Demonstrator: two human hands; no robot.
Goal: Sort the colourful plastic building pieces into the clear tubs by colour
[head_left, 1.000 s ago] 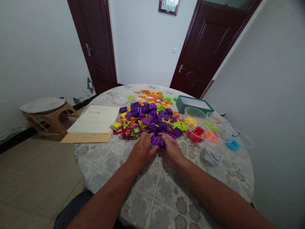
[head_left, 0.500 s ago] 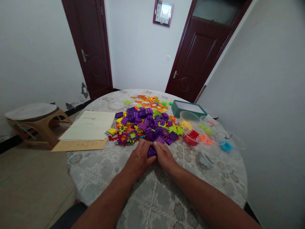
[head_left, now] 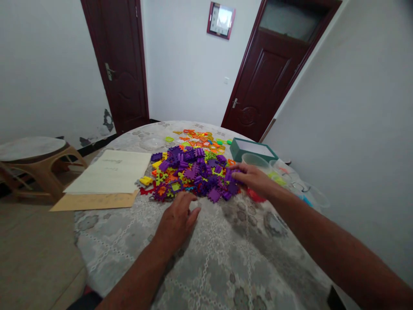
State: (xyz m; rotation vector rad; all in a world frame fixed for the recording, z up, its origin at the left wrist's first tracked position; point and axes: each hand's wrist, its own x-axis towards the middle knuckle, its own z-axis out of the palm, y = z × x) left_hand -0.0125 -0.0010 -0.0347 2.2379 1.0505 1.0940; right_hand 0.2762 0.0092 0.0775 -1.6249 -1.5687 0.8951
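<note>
A heap of plastic interlocking pieces (head_left: 193,170), mostly purple with yellow, green and orange among them, lies in the middle of a round table (head_left: 226,258) under a patterned cloth. My left hand (head_left: 177,219) rests flat on the cloth at the heap's near edge, fingers stretched out, holding nothing. My right hand (head_left: 253,177) is out at the heap's right edge, beside the clear bowls (head_left: 258,159). Its fingers are curled round a few purple pieces (head_left: 234,173).
A green box (head_left: 253,148) stands behind the bowls, which hold sorted red, yellow, green and blue pieces. A white sheet (head_left: 111,170) on a brown envelope (head_left: 93,200) lies at the left. A wooden stool (head_left: 32,159) stands beside the table, and two dark doors are behind it.
My hands were together at the heap's near edge, both on a clump of purple pieces. The right hand has moved right with purple pieces; the left has let go and lies flat.
</note>
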